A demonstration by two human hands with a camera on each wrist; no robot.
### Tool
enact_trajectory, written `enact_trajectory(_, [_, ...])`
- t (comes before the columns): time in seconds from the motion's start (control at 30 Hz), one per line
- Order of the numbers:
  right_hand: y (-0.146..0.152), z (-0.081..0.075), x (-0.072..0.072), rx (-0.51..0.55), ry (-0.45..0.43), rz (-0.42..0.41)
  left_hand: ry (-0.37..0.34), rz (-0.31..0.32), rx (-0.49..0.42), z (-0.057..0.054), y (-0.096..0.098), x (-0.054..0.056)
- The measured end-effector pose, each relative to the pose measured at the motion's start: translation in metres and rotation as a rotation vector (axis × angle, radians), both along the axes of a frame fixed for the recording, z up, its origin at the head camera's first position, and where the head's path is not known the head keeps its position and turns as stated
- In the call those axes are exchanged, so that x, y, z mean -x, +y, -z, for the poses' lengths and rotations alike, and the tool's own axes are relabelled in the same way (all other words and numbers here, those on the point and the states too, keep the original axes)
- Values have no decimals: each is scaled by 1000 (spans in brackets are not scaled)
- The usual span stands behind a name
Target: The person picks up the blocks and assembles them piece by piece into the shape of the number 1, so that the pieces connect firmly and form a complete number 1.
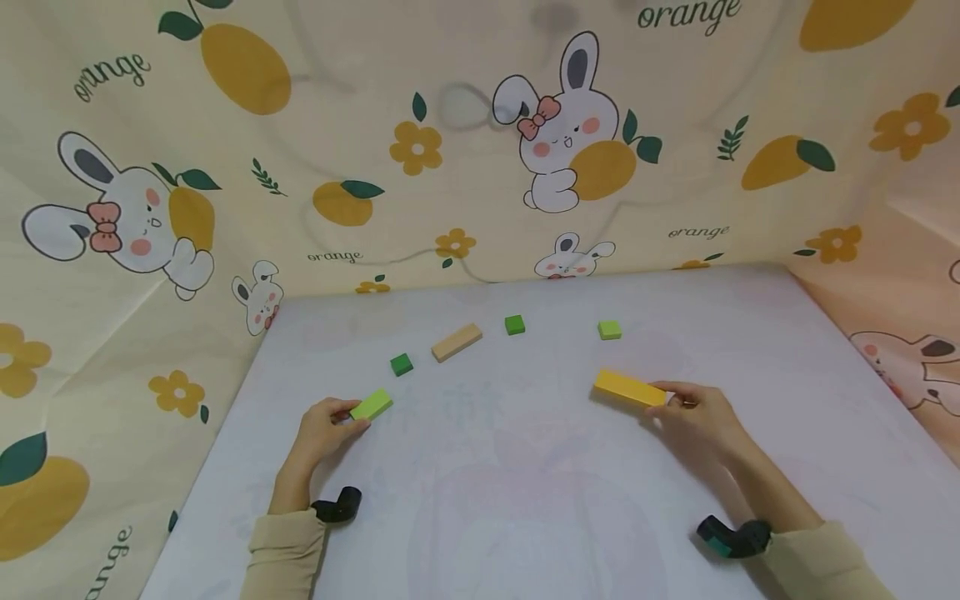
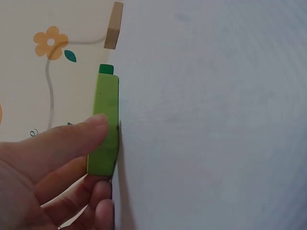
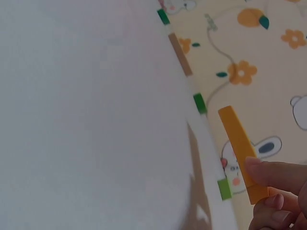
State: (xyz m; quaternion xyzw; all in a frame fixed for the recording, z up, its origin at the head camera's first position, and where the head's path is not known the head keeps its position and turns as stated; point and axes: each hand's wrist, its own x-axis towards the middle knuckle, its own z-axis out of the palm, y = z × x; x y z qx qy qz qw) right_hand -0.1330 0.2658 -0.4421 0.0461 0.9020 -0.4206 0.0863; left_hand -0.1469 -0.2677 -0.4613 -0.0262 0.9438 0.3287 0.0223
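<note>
At the left of the head view my left hand [image 1: 324,431] pinches a light green block [image 1: 372,405] between thumb and fingers. Seen from the left wrist, the thumb lies along the face of this light green block [image 2: 106,122], low at the white surface. On the right side, my right hand [image 1: 703,414] grips one end of a long yellow block [image 1: 628,389]. The right wrist view shows the yellow block [image 3: 238,146] held above the surface, its far end pointing away from the fingers and a shadow falling beside it.
Beyond the hands, a dark green cube [image 1: 402,364], a natural wood block [image 1: 457,342], another dark green cube [image 1: 514,325] and a light green cube [image 1: 610,330] lie spread across the white tabletop [image 1: 495,467]. A printed cloth [image 1: 465,167] with rabbits and oranges stands behind.
</note>
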Motion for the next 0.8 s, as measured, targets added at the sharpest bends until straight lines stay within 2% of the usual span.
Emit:
enact_trajectory(0.43, [-26,3,-10,114,58,-113,-25,-23,-11,-1,-1,0])
enact_trajectory(0.8, [-43,10,-16,192,45,-187,-31,-32,-23,-2,0,-1])
